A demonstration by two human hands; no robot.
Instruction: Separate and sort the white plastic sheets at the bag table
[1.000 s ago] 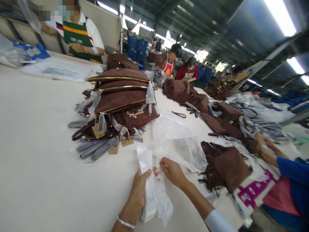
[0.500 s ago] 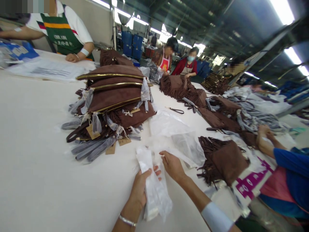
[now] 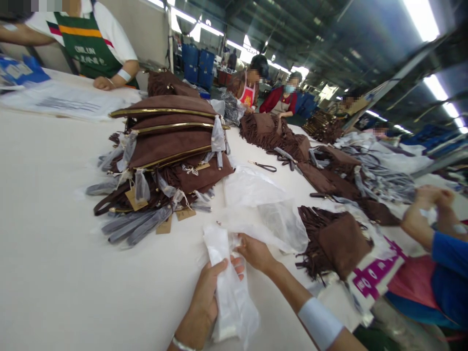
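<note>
My left hand is closed round a folded bundle of narrow, clear plastic bags, thumb on top and fingertips showing past the far side. My right hand is pinched at the upper right edge of the bundle, its fingertips on the thin film. Beyond my hands lie a flat white plastic sheet and a crumpled clear bag. To the left rises a stack of brown bags with gold zips, wrapped straps and paper tags.
A brown fringed bag lies at right beside a purple-printed white bag. More brown bags and a thin wrist strap lie behind. A co-worker in blue is close at right; another in a green apron stands at far left.
My right hand has moved slightly left, onto the edge of the plastic bundle. My left hand keeps its hold. At right the co-worker's hands have shifted, and both now show.
</note>
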